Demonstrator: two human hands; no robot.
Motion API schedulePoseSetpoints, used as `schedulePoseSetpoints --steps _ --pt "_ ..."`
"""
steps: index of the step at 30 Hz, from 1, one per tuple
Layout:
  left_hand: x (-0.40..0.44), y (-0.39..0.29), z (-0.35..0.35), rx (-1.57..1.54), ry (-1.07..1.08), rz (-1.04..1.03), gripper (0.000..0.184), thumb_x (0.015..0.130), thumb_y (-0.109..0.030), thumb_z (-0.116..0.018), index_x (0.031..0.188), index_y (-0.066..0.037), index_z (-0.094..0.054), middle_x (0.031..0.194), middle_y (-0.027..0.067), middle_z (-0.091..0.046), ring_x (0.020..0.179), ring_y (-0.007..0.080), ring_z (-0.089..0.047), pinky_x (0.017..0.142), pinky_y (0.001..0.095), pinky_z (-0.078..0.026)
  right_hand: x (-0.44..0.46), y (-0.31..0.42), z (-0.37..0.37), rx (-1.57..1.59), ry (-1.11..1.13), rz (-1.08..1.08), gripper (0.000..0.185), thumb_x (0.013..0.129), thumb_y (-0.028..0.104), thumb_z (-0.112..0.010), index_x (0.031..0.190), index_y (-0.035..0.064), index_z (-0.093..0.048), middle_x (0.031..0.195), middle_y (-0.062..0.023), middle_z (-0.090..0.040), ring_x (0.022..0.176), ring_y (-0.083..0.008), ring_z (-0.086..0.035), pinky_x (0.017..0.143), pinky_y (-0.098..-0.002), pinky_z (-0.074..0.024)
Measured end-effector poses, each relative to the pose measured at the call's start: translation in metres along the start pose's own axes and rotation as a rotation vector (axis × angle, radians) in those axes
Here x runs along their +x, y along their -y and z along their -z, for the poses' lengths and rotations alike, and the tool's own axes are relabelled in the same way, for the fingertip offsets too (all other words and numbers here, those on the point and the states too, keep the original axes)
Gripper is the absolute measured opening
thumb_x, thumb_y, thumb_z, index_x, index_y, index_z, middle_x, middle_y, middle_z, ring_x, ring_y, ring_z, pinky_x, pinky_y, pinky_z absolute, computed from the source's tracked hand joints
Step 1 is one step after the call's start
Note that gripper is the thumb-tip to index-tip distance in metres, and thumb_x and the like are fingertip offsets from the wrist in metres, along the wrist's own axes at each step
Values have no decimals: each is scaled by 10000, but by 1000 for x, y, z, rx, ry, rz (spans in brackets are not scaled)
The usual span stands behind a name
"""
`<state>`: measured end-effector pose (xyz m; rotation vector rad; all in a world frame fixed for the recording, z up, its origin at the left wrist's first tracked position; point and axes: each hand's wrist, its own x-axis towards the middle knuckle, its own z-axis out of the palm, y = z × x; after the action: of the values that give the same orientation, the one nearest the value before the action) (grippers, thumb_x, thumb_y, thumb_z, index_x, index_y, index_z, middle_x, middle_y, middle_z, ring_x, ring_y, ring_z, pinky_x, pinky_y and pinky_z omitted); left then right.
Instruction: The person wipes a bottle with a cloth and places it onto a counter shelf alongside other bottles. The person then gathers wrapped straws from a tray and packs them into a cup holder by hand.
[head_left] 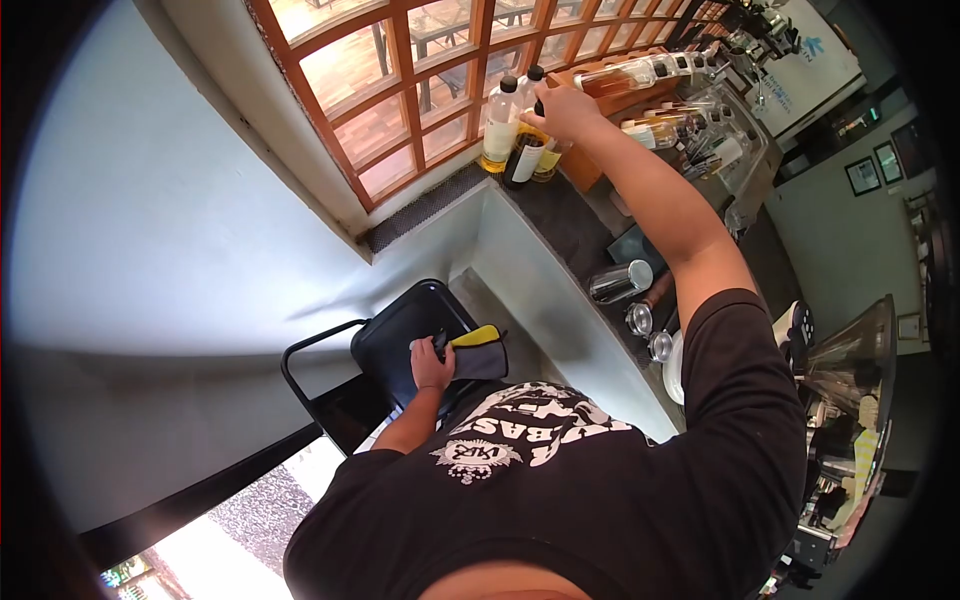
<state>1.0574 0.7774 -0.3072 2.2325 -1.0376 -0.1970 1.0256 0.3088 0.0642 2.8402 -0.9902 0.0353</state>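
At the window end of the counter, my right hand (565, 112) is closed around the neck of a dark bottle (524, 162) with a pale label. Its base appears to rest on the countertop. Close beside it stand a clear bottle of yellow liquid (496, 130) with a black cap and another black-capped bottle (534, 76), partly hidden. Lower down, my left hand (431, 366) is over a black chair (405, 325), fingers curled at a small dark object that I cannot make out. A grey and yellow cloth (480, 358) lies right next to that hand.
A wood-framed window (410, 90) borders the counter. Further along lie bottles of amber liquid (615, 78) in a rack. Nearer me on the counter (560, 215) are a metal shaker cup (622, 281) and small glass jars (639, 319). A white wall (180, 200) rises at left.
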Motion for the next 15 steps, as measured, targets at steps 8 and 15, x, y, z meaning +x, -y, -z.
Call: schedulePoseSetpoints --steps 8,15 --pt "1 -15 33 13 120 -188 645 775 -446 -794 1148 28 -566 1071 193 -567 1041 391 -547 934 455 -452 -60 57 65 257 -449 48 547 862 565 -681 1098 72 -650 1032 -170 -704 975 -340 -706 800 -446 -581" --pt "1 3 15 123 109 -341 487 830 -307 -754 1133 25 -567 1094 220 -555 1058 416 -537 921 480 -448 -200 144 173 742 -985 723 328 810 328 -740 690 91 -550 671 -42 -518 594 -203 -599 506 -369 -508"
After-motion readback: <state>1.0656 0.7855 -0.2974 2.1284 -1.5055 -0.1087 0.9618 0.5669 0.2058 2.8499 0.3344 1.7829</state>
